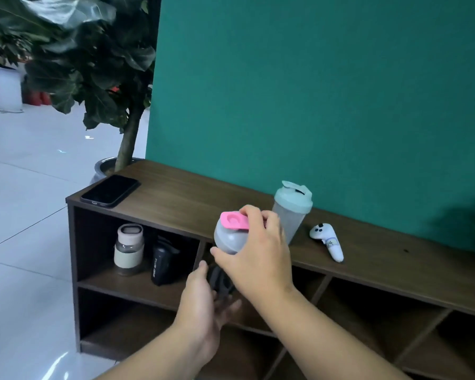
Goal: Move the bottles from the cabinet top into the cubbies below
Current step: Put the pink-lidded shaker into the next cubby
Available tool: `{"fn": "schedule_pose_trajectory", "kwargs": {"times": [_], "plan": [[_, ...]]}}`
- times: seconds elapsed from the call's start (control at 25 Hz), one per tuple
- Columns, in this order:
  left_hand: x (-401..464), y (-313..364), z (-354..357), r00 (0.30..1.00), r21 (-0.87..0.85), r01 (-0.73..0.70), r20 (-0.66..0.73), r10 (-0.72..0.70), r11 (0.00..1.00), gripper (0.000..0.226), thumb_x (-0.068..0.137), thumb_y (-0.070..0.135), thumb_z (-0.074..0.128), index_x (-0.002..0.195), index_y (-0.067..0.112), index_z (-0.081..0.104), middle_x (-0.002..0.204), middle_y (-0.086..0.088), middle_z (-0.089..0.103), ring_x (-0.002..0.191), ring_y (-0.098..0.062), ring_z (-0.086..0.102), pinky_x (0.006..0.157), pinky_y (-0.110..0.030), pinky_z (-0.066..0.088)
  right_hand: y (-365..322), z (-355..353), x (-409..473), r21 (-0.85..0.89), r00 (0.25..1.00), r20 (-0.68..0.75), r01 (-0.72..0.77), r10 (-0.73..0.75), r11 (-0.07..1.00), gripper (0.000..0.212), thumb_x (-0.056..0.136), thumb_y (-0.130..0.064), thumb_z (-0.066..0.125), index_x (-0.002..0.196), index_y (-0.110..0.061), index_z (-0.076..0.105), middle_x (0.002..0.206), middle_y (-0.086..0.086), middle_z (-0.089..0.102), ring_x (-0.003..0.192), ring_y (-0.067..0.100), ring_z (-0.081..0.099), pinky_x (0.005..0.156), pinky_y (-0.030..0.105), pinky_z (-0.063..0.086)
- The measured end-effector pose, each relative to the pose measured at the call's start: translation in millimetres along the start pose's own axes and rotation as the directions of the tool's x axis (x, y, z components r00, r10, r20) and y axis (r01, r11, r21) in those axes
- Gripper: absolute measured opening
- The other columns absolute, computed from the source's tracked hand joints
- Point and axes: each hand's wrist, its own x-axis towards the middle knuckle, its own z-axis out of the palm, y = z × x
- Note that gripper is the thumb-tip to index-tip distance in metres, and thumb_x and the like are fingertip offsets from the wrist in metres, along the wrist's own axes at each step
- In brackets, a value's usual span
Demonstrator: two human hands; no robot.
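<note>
Your right hand point(258, 250) wraps the pink-lidded bottle point(229, 234) from above, fingers curled over its lid, holding it in the air just off the cabinet top's point(203, 196) front edge. The bottle tilts, its long axis leaning with the lid up and toward the left. Your left hand point(203, 300) sits below it, palm up and fingers spread, touching nothing clearly. The mint-lidded bottle point(292, 209) stands upright mid-top, near the back.

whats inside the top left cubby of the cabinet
Two bottles stand in the top left cubby: a clear bottle with a cream sleeve and, to its right, a black bottle. The cubby's dark back corners are too shadowed to tell what else is there.
</note>
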Motion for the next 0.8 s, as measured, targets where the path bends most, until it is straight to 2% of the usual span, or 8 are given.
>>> {"fn": "schedule_pose_trajectory", "kwargs": {"times": [0.08,0.12,0.24,0.32,0.52,0.64,0.72,0.8], "plan": [[7,-32,-21,0.998,0.005,0.059,-0.022,-0.059,0.998,0.048,0.103,0.05,0.047,0.122,0.012,0.069,0.09,-0.01,0.075,0.084,-0.026,0.07,0.068,-0.04,0.06,23,22,-39,-0.032,0.995,0.079,-0.05,0.052,0.998,0.076,0.063,-0.054,0.079,0.128,-0.035,0.044,0.126,-0.002,0.043,0.117,0.023,0.049,0.096,0.032,0.045],[15,-44,-30,0.993,0.005,0.114,-0.025,-0.113,0.994,0.053,0.102,0.052,0.047,0.122,0.009,0.07,0.089,-0.011,0.074,0.085,-0.026,0.069,0.069,-0.041,0.061,38,36,-53,-0.056,0.99,0.112,-0.081,0.087,0.995,0.077,0.064,-0.054,0.079,0.129,-0.035,0.043,0.129,-0.002,0.043,0.12,0.023,0.048,0.096,0.032,0.046],[60,-69,-53,0.97,-0.078,0.242,0.0,-0.243,0.967,0.063,0.098,0.061,0.048,0.123,0.007,0.069,0.117,-0.023,0.068,0.108,-0.039,0.066,0.095,-0.055,0.055,86,79,-71,-0.099,0.961,0.182,-0.191,0.206,0.977,0.077,0.068,-0.053,0.08,0.132,-0.034,0.041,0.137,0.001,0.044,0.126,0.026,0.047,0.094,0.033,0.047],[88,-78,-59,0.959,-0.092,0.285,0.026,-0.283,0.954,0.07,0.096,0.066,0.047,0.128,0.007,0.066,0.126,-0.026,0.064,0.116,-0.042,0.064,0.106,-0.056,0.049,110,100,-67,-0.082,0.948,0.189,-0.244,0.255,0.966,0.076,0.07,-0.05,0.082,0.133,-0.032,0.043,0.139,0.003,0.046,0.126,0.028,0.05,0.095,0.035,0.048],[157,-75,-52,0.967,-0.112,0.253,0.065,-0.247,0.961,0.077,0.094,0.069,0.046,0.146,0.012,0.05,0.125,-0.018,0.058,0.121,-0.039,0.056,0.115,-0.053,0.038,144,151,-24,-0.05,0.95,0.122,-0.282,0.286,0.958,0.073,0.068,-0.048,0.086,0.127,-0.025,0.048,0.131,0.008,0.053,0.123,0.032,0.053,0.097,0.041,0.049],[186,-70,-51,0.97,-0.149,0.24,0.085,-0.23,0.959,0.087,0.093,0.071,0.045,0.154,0.01,0.038,0.162,-0.025,0.033,0.148,-0.042,0.035,0.12,-0.055,0.03,151,176,0,-0.074,0.944,0.129,-0.295,0.303,0.953,0.076,0.068,-0.049,0.086,0.129,-0.02,0.051,0.128,0.014,0.056,0.123,0.035,0.053,0.101,0.042,0.046],[200,-68,-51,0.967,-0.174,0.249,0.096,-0.235,0.953,0.088,0.094,0.071,0.042,0.159,0.012,0.032,0.171,-0.023,0.016,0.156,-0.041,0.016,0.122,-0.056,0.026,156,192,10,-0.095,0.945,0.125,-0.291,0.302,0.952,0.075,0.069,-0.049,0.085,0.129,-0.017,0.054,0.125,0.017,0.059,0.121,0.037,0.054,0.101,0.042,0.047],[210,-66,-48,0.967,-0.207,0.249,0.1,-0.233,0.946,0.086,0.095,0.069,0.039,0.163,0.016,0.027,0.172,-0.021,0.012,0.158,-0.041,0.01,0.123,-0.057,0.023,160,204,18,-0.105,0.944,0.117,-0.298,0.309,0.949,0.072,0.07,-0.05,0.084,0.125,-0.013,0.058,0.122,0.019,0.063,0.118,0.037,0.056,0.097,0.041,0.048]]}}
